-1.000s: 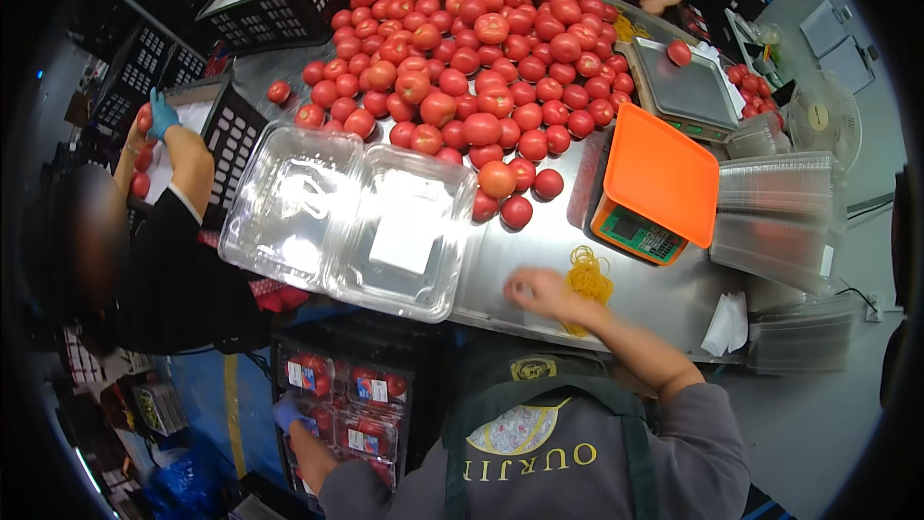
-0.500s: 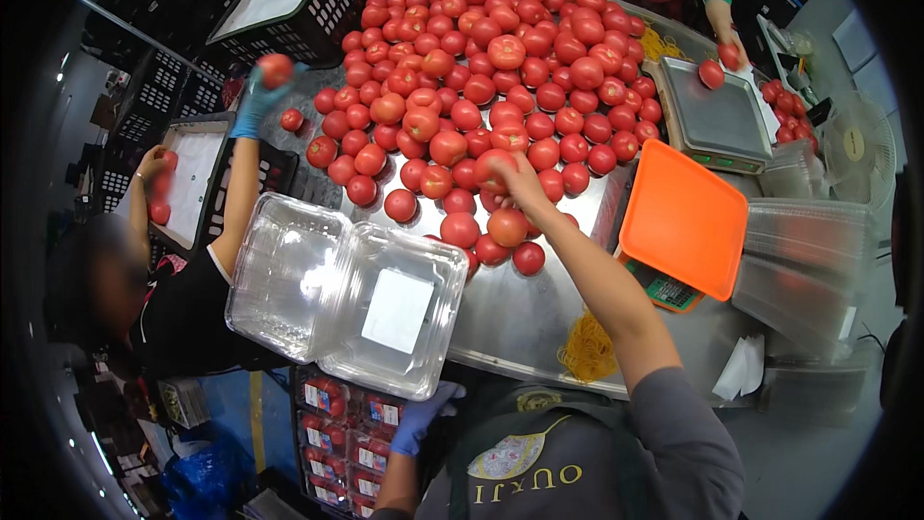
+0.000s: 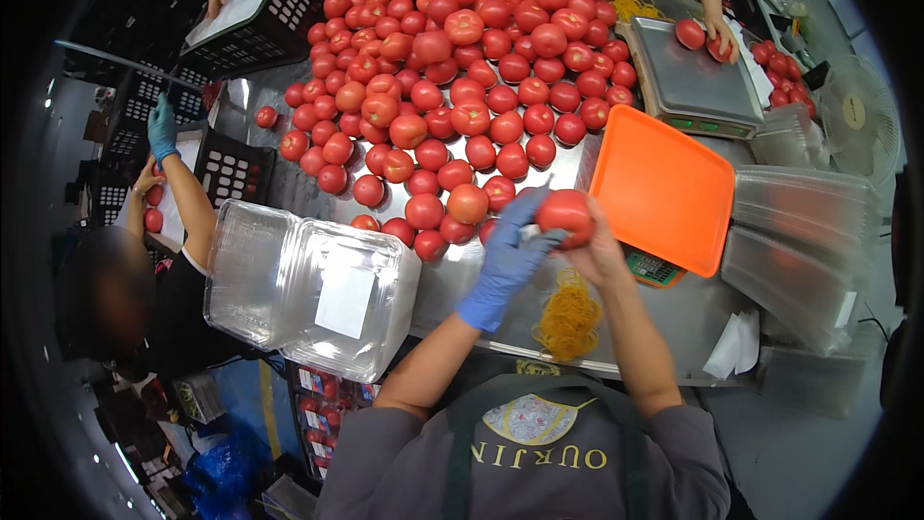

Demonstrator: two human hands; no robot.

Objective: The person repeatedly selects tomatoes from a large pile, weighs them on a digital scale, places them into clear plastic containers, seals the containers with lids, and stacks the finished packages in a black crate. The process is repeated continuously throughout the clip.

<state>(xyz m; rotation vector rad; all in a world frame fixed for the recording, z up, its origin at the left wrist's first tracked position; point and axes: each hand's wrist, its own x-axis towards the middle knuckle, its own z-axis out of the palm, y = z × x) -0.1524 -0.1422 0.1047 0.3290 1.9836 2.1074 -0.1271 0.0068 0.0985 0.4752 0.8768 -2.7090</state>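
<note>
A large red tomato [image 3: 565, 214] is up in front of me above the metal table [image 3: 445, 281]. My bare right hand [image 3: 602, 255] grips it from the right and below. On its left side are the fingers of my blue-gloved left hand [image 3: 508, 265], closed against it and slightly blurred. Beyond my hands spreads a big heap of tomatoes [image 3: 467, 117]. To the left lies a clear plastic clamshell box [image 3: 252, 274] with its lid open and a white pad [image 3: 345, 300] inside. A tangle of yellow rubber bands [image 3: 568, 320] rests just below my hands.
An orange tray [image 3: 664, 195] sits on a scale to the right, beside stacked clear boxes [image 3: 799, 265]. Another scale [image 3: 698, 87] stands behind it, with a co-worker's hand [image 3: 717, 34] there. Another co-worker's gloved hand [image 3: 162, 130] is by black crates [image 3: 226, 169] at left.
My right hand has brought a tomato from the heap toward me. My left hand has come up from below the clamshell to the tomato. The left co-worker's gloved hand has moved away from the heap.
</note>
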